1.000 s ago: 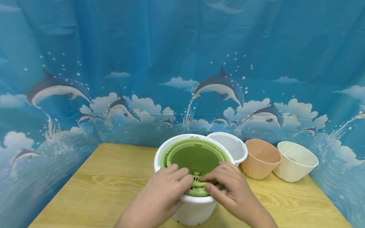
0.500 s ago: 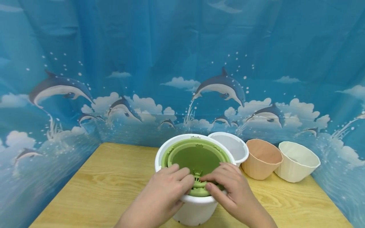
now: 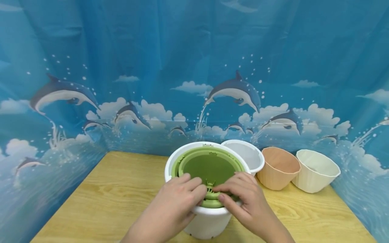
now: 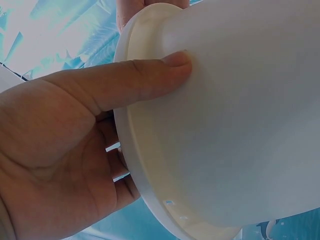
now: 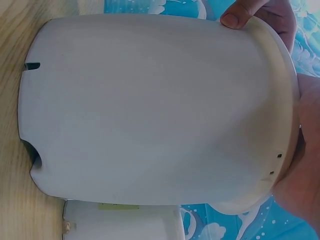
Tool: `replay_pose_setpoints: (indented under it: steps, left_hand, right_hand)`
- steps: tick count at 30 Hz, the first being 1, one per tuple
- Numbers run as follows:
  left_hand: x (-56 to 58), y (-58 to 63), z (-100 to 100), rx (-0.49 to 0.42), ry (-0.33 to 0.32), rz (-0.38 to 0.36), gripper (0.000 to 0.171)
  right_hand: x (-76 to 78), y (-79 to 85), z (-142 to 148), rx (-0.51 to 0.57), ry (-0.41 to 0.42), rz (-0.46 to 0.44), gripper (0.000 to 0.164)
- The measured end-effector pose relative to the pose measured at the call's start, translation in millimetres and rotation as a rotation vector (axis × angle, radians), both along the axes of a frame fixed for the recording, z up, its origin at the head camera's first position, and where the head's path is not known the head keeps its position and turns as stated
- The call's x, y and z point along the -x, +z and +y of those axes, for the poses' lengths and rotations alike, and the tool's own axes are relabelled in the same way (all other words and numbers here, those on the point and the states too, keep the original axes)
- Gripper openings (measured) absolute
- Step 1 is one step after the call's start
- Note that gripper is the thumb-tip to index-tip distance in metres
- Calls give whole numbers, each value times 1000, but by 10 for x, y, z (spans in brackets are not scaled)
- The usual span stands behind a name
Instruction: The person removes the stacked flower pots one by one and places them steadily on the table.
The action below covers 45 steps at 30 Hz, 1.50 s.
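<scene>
Hands at a white round plastic bucket point(image 3: 208, 224), which stands near the front of the wood-grained worktop point(image 3: 121, 189), a position that likely keeps its mouth within easy reach. A green round plastic insert point(image 3: 209, 165) sits inside the bucket's white rim, which encircles it. The left hand point(image 3: 182, 195) grips the near left of that rim: the left wrist view shows its thumb flat against the outer wall and its fingers over the edge, a hold that probably steadies the bucket. The right hand point(image 3: 247, 194) bends over the near right side, thumb and forefinger apparently pinching the insert's inner ring beside a green slotted fitting point(image 3: 210, 190); its other fingertips are hidden. A smaller white round bucket point(image 3: 247, 157), a peach faceted bucket point(image 3: 278, 182) and a cream faceted bucket point(image 3: 316, 180) stand behind and to the right, presumably clear of both forearms.
</scene>
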<state>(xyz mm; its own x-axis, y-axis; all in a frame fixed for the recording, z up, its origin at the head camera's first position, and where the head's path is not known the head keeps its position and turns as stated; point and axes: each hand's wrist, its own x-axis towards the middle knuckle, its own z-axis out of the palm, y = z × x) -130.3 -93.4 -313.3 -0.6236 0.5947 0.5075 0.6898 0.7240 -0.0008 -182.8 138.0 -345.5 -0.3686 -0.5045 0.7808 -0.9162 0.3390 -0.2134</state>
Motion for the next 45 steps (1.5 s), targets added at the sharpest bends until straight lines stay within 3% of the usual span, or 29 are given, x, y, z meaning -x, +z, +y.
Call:
replay_pose_setpoints:
  steps: [11,22,27,34,45]
  left_hand:
    - [5,2,-3,12,2,-15,18]
    - [8,6,10,2,-6,-14,19]
    - [-20,27,18,2,22,-17,20]
    - [-75,15,52,15,71,44,28]
    - [-61,7,46,-15,59,73,26]
  right_hand:
    - [-1,-28,-112,101,4,126,10]
    - [-32,-24,-177,150,-15,193,15]
    - [-32,-12,-192,167,-30,223,19]
    - [-59,-20,-197,232,-84,198,26]
    - [-55,-21,-219,260,-99,171,28]
